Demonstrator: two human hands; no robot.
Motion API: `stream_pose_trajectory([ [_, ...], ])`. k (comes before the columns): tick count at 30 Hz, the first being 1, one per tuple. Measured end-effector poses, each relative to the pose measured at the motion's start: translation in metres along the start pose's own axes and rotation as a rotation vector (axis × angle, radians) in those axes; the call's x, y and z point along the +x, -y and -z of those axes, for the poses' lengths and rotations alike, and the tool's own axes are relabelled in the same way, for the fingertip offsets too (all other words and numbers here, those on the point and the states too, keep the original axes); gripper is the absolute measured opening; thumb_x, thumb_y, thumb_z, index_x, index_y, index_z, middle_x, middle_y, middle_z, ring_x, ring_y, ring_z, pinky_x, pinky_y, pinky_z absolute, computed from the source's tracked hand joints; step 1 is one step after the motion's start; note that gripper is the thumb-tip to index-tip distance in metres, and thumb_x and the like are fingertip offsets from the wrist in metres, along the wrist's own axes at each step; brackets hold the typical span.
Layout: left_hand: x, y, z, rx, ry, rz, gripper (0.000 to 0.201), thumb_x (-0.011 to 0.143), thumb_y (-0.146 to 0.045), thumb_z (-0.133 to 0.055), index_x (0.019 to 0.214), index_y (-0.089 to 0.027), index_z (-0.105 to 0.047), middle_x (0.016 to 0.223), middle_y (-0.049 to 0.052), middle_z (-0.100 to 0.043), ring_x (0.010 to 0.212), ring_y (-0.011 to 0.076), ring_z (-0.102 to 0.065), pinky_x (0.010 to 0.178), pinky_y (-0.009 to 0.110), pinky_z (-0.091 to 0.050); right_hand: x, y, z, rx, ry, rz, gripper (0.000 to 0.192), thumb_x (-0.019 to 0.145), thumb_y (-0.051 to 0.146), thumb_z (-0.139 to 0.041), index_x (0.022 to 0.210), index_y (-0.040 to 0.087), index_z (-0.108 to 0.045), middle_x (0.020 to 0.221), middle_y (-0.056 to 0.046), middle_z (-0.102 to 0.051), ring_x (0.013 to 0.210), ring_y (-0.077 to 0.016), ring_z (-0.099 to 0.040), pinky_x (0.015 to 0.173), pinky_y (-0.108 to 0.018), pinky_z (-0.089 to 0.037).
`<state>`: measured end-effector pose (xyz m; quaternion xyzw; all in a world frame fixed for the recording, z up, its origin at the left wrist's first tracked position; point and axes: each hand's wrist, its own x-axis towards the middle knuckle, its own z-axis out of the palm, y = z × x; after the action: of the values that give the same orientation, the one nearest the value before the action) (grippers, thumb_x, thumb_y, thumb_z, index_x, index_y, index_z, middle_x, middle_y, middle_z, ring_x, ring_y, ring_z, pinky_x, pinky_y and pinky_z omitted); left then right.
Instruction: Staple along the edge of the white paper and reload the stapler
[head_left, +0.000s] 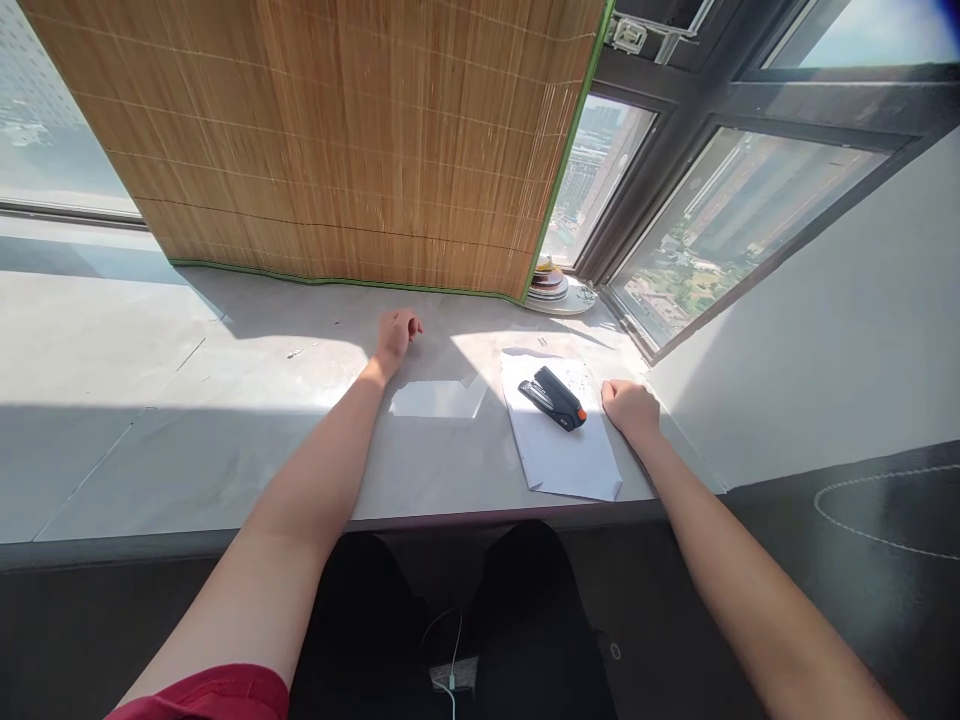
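Note:
A black stapler [553, 398] with an orange tip lies on a stack of white paper [570, 465] on the windowsill. My right hand [631, 405] rests as a fist just right of the paper, apart from the stapler. Farther left, my left hand [396, 335] lies on the sill, its fingers curled closed, below the hanging bamboo blind. Neither fist shows anything in it. Two loose staples [542, 342] appear to lie above the paper's top edge.
The green-edged bamboo blind [352, 140] hangs down to the sill [442, 460]. Stacked plates [551, 290] stand in the window corner. A white wall [810, 320] bounds the right side. A white cable [453, 680] hangs between my knees, below the sill's front edge.

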<state>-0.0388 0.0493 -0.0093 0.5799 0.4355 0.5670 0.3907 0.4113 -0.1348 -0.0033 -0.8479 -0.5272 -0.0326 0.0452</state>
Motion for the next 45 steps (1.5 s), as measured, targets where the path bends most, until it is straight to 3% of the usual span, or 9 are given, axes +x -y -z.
stream_pose_trajectory([
  [11,-0.021,-0.020,-0.004,0.472,0.039,0.088,0.025,0.088,-0.019,-0.050,0.065,-0.023,-0.060,0.082,0.011,-0.069,0.090,0.0253,-0.065,0.089,0.037,-0.051,-0.004,0.007,0.003,0.013,0.026,0.007,0.043,0.107,0.031,-0.044,0.095,0.018,-0.083,0.102,-0.018,-0.081,0.093,-0.0293,-0.074,0.073,-0.035,-0.042],
  [15,-0.063,-0.039,-0.027,0.964,0.097,0.023,0.035,0.098,-0.015,-0.045,0.113,-0.017,-0.076,0.136,0.023,-0.067,0.133,0.0372,-0.056,0.115,0.053,-0.042,-0.003,0.007,0.001,0.024,0.028,0.024,0.044,0.108,0.030,-0.042,0.097,0.018,-0.083,0.106,-0.018,-0.081,0.097,-0.0299,-0.075,0.074,-0.035,-0.043],
  [18,-0.092,-0.054,-0.031,1.217,0.198,0.034,0.048,0.104,-0.016,-0.036,0.139,-0.017,-0.069,0.148,0.024,-0.060,0.137,0.0398,-0.055,0.115,0.058,-0.043,-0.003,0.007,0.002,0.040,0.033,0.030,0.044,0.107,0.030,-0.042,0.096,0.017,-0.083,0.107,-0.019,-0.081,0.097,-0.0311,-0.075,0.073,-0.037,-0.044],
  [21,-0.103,-0.070,0.005,1.292,0.187,0.050,0.049,0.103,-0.018,-0.040,0.143,-0.018,-0.068,0.153,0.024,-0.058,0.138,0.0402,-0.057,0.113,0.055,-0.046,-0.004,0.009,0.005,0.050,0.034,0.037,0.045,0.107,0.029,-0.042,0.098,0.016,-0.084,0.110,-0.020,-0.081,0.099,-0.0318,-0.076,0.075,-0.037,-0.045],
  [24,-0.112,-0.077,0.076,1.366,0.061,0.144,0.052,0.100,-0.021,-0.043,0.147,-0.016,-0.066,0.153,0.025,-0.059,0.139,0.0419,-0.058,0.113,0.056,-0.048,-0.007,0.011,0.010,0.055,0.042,0.040,0.043,0.107,0.028,-0.044,0.100,0.016,-0.084,0.111,-0.021,-0.081,0.099,-0.0320,-0.075,0.077,-0.037,-0.046],
  [30,-0.156,-0.062,0.188,1.421,0.023,0.345,0.068,0.106,-0.050,-0.040,0.165,-0.019,-0.050,0.175,0.025,-0.040,0.164,0.0513,-0.030,0.124,0.083,-0.026,-0.013,0.014,0.007,0.058,-0.075,0.146,0.045,0.111,0.031,-0.037,0.102,0.016,-0.079,0.114,-0.021,-0.076,0.107,-0.0315,-0.070,0.084,-0.038,-0.048],
  [34,-0.171,-0.055,0.196,1.369,0.015,0.346,0.071,0.108,-0.055,-0.030,0.168,-0.020,-0.046,0.181,0.021,-0.031,0.168,0.0504,-0.020,0.125,0.086,-0.020,-0.007,0.040,0.005,0.145,-0.174,0.310,0.037,0.109,0.024,-0.040,0.109,0.016,-0.075,0.120,-0.022,-0.072,0.119,-0.0327,-0.063,0.094,-0.039,-0.048],
  [41,-0.172,-0.063,0.189,1.352,0.016,0.359,0.069,0.108,-0.053,-0.032,0.167,-0.020,-0.045,0.181,0.021,-0.030,0.168,0.0486,-0.020,0.127,0.083,-0.019,0.029,0.104,0.004,0.230,0.028,0.531,0.045,0.106,0.026,-0.045,0.147,0.020,-0.064,0.172,-0.017,-0.048,0.153,-0.0295,-0.047,0.114,-0.040,-0.042],
  [45,-0.174,-0.061,0.190,1.349,0.003,0.351,0.069,0.108,-0.053,-0.033,0.167,-0.020,-0.045,0.181,0.021,-0.031,0.168,0.0487,-0.020,0.127,0.082,-0.019,0.041,0.125,-0.003,0.220,0.131,0.543,0.055,0.103,0.028,-0.050,0.156,0.015,-0.060,0.173,-0.021,-0.048,0.158,-0.0331,-0.046,0.119,-0.046,-0.043],
])
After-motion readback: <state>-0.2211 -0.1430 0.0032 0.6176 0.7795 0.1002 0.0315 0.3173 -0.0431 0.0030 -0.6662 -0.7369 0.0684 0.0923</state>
